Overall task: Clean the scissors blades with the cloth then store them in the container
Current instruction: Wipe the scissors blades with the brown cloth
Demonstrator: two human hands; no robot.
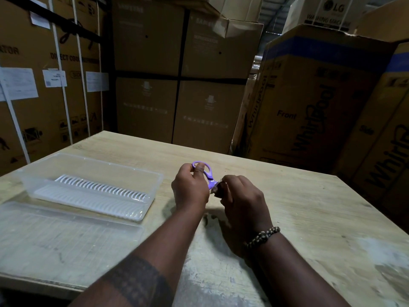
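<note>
Purple-handled scissors [208,173] are held above the middle of the wooden table [309,207]. My left hand [190,189] grips their handle loops, with the thumb through one loop. My right hand [241,202] is closed around a small dark cloth [218,189] that wraps the blades, so the blades are hidden. The clear plastic container [88,187] stands open at the left of the table, a white ribbed insert on its bottom.
The container's clear lid [66,231] lies flat in front of it near the table's left front edge. Tall cardboard appliance boxes [177,85] stand behind and to both sides of the table. White dusty patches mark the tabletop near me.
</note>
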